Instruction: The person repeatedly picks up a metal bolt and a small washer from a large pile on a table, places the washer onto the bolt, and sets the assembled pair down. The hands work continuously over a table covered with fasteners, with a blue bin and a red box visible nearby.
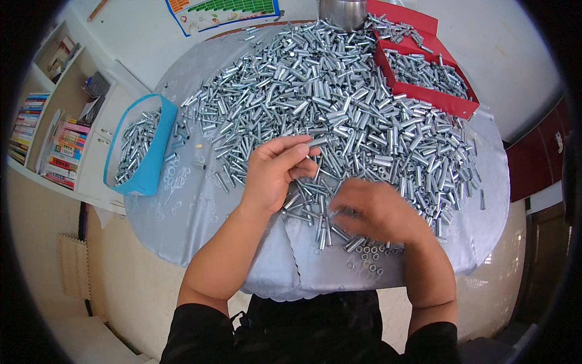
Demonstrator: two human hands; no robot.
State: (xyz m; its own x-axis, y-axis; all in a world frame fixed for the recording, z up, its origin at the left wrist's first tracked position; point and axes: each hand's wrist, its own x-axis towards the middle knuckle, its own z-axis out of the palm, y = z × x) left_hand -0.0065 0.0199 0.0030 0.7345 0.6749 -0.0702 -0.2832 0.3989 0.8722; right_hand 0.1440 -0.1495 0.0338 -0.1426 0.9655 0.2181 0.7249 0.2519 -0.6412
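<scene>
My left hand [276, 171] is raised over the near side of a big pile of shiny metal sleeves and bolts [321, 91]. Between its thumb and fingers it pinches a short silver metal sleeve [317, 142] that points to the right. My right hand [379, 209] hovers low over the pile's front edge, palm down. Motion smears its fingers, so whether they hold anything does not show. Just below that hand, several small hex nuts [371, 258] lie on the cloth, beside loose bolts [323, 233].
A round table with a silvery cloth [182, 224] bears the pile. On its left stands a light-blue bin [162, 151] of metal parts; a red box [427, 100] of parts is at the far right. Behind the pile is a metal pot [343, 13]. Bookshelves [60, 133] stand left.
</scene>
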